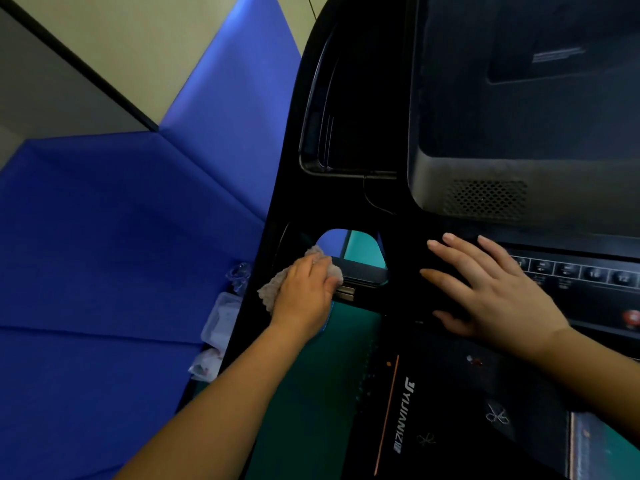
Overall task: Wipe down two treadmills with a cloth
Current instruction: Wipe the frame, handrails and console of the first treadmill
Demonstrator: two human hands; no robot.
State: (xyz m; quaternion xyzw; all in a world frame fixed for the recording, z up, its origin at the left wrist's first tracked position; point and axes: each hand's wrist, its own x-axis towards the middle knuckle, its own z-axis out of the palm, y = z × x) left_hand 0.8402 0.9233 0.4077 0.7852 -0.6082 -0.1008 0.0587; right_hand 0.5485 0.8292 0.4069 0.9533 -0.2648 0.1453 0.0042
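Cloth (272,291) bunched under left hand (306,296), fingers (329,282) curled over it, holding and pressing it against the treadmill (398,244) frame beside the handle opening, at 9 o'clock from the right hand (491,292). Right hand flat on the console, fingers spread wide and holding nothing, at 9 o'clock of the button panel (581,275). Judged a brace, so the left can bear down while wiping.

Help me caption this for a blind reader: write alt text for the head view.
A person's left hand holds a beige cloth against the frame of the black treadmill. The right hand rests flat, fingers spread, on the console near its buttons. Blue mats lie to the left.
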